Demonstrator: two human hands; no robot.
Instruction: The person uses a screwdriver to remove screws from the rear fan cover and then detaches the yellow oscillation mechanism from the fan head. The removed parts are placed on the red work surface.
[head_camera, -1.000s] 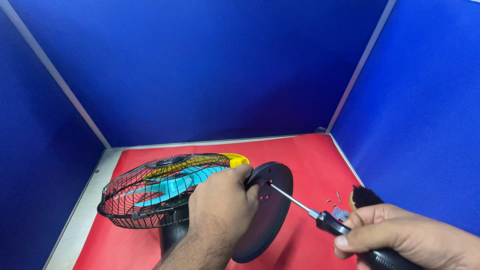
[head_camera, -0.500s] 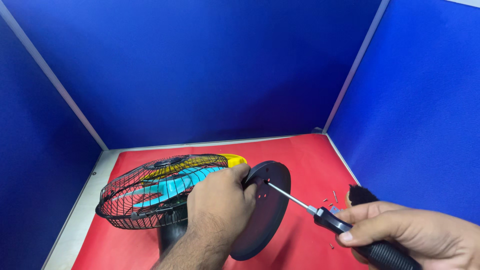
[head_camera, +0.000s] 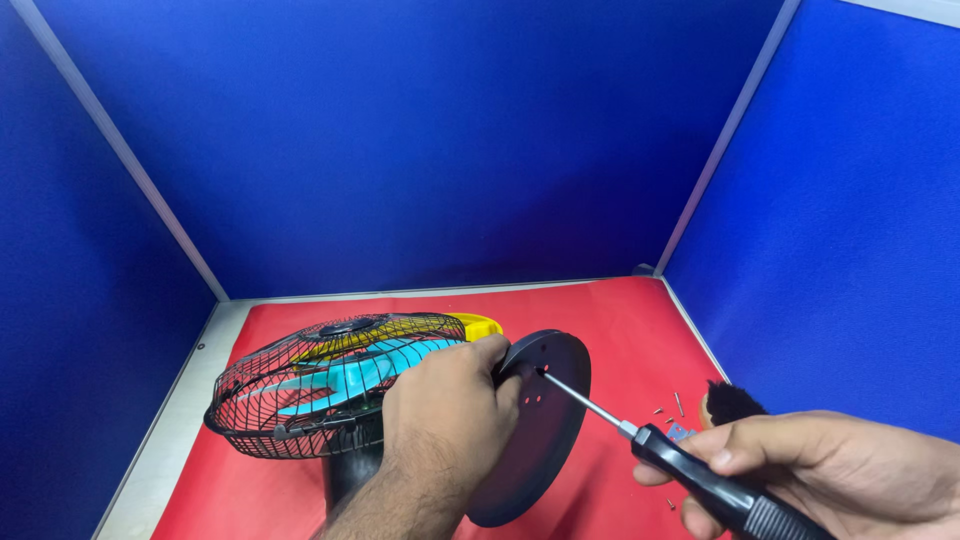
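From your head camera, you have the small fan (head_camera: 340, 385) lying on its side on the red mat (head_camera: 620, 320) that covers the counter (head_camera: 165, 450), toward the near left of the scene. Its black wire cage, with the light blue blades inside and a yellow part behind, faces up and to the left, while its stand runs to the right and ends in the round black base (head_camera: 540, 430), which stands on edge with its flat underside turned toward the right and toward you. So the fan's long axis runs roughly left to right across the mat. Your left hand (head_camera: 450, 420) has its grip clenched around the stand just where it meets the base, fingers curled over the top rim of the disc. Your right hand (head_camera: 830, 470), at the near right, is clenched on the black handle of a screwdriver (head_camera: 660, 450); its thin metal shaft points up and to the left, and the tip meets the underside of the base near its middle, among several small holes. Just beyond that hand, a few loose screws (head_camera: 670, 408) lie scattered on the mat beside a dark brush (head_camera: 732, 400). Blue partition walls (head_camera: 450, 140) close in the counter on the left, far and right sides.
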